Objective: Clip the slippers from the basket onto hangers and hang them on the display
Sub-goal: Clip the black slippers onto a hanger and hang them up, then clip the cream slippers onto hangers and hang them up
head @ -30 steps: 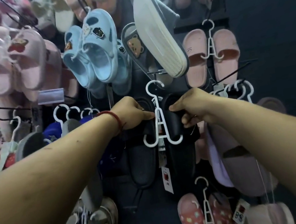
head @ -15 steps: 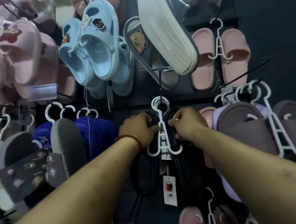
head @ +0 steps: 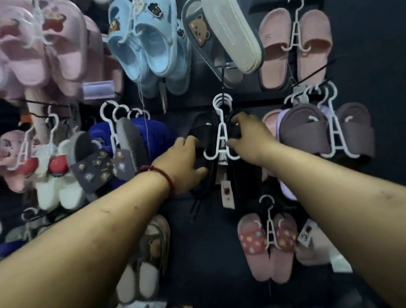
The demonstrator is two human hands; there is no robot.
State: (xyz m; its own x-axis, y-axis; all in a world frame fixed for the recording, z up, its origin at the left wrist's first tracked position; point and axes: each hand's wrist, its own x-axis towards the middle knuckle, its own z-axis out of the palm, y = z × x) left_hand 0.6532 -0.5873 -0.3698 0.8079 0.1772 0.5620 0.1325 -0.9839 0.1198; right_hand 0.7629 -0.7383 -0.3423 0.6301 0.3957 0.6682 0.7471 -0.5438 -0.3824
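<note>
Dark wall, dim light

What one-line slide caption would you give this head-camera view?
Left hand and right hand grip black rubber slippers clipped to a white plastic hanger against a crowded dark display wall.

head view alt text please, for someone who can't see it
Two bare hands, left hand and right hand, each grip one of a pair of black slippers clipped on a white hanger against a dark display wall. Around them hang blue clogs, pink slippers and other pairs on white hangers.
</note>
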